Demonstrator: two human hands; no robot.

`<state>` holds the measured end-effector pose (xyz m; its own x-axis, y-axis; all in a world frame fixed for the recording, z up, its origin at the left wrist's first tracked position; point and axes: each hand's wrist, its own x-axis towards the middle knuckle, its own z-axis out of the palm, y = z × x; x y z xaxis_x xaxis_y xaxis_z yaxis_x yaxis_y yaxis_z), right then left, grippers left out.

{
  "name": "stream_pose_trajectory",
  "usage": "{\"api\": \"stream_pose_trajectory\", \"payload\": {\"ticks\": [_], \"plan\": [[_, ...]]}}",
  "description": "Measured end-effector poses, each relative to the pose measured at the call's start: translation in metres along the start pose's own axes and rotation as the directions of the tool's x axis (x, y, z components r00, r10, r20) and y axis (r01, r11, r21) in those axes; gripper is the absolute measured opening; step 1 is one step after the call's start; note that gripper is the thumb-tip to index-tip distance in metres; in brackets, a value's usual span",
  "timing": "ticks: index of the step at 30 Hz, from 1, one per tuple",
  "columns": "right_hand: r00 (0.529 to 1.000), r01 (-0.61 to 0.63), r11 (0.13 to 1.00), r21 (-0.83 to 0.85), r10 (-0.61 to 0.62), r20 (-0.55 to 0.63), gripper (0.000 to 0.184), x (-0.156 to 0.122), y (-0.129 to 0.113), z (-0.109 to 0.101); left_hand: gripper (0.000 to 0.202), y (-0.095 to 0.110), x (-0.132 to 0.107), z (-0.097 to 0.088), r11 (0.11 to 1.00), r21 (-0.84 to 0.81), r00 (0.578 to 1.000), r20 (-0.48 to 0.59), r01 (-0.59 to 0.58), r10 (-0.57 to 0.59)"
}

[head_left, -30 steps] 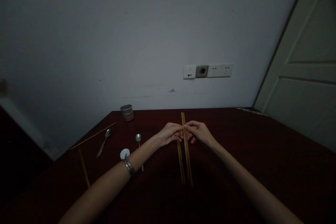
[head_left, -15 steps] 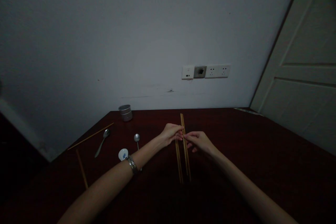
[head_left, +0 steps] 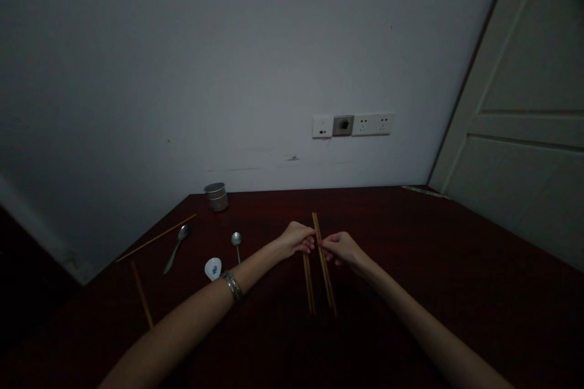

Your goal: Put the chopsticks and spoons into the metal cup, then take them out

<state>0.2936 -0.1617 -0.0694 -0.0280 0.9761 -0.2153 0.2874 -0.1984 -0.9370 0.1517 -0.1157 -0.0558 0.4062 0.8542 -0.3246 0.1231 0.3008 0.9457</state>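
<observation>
Several long wooden chopsticks [head_left: 325, 276] lie lengthwise on the dark red table [head_left: 456, 292], pointing away from me. My left hand [head_left: 296, 237], with a metal bracelet on its wrist, has its fingers closed on the left sticks near their far end. My right hand [head_left: 341, 248] pinches the right stick about a third of the way down. The two hands almost touch across the chopsticks.
To the left lie two metal spoons [head_left: 176, 248], a white ceramic spoon [head_left: 213, 268] and two single chopsticks [head_left: 142, 294]. A small metal cup [head_left: 216, 196] stands by the wall. Wall sockets [head_left: 352, 125] and a door [head_left: 524, 134] are behind and right.
The chopsticks have slid back towards me, their far tips now nearer my hands. Both hands moved slightly closer to me; the right stick now angles outward at its near end.
</observation>
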Motion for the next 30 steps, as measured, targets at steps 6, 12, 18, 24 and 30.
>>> {"api": "stream_pose_trajectory", "payload": {"ticks": [6,12,18,24,30], "plan": [[0.993,-0.115,0.966,-0.233,0.115,-0.013,0.022,0.018,0.007,-0.002,0.007,-0.001,-0.001,-0.004,0.999,0.035,0.999,-0.037,-0.014,0.016],[0.996,-0.076,0.91,-0.407,0.086,0.004,0.023,0.025,0.003,0.005,0.01,-0.001,-0.001,-0.008,0.989,0.136,0.998,-0.029,-0.053,0.057],[0.996,-0.052,0.869,-0.492,0.083,0.042,0.023,0.026,-0.005,0.007,0.01,0.006,-0.005,-0.013,0.99,0.093,0.993,-0.048,-0.104,0.109],[0.983,-0.099,0.836,-0.54,0.167,0.079,0.024,0.027,-0.011,0.003,0.013,0.011,-0.013,-0.025,0.99,0.047,0.989,-0.06,-0.134,0.137],[0.979,-0.113,0.854,-0.507,0.183,0.091,0.028,0.032,-0.009,0.001,0.015,0.009,-0.019,-0.034,0.991,0.012,0.989,-0.059,-0.135,0.136]]}}
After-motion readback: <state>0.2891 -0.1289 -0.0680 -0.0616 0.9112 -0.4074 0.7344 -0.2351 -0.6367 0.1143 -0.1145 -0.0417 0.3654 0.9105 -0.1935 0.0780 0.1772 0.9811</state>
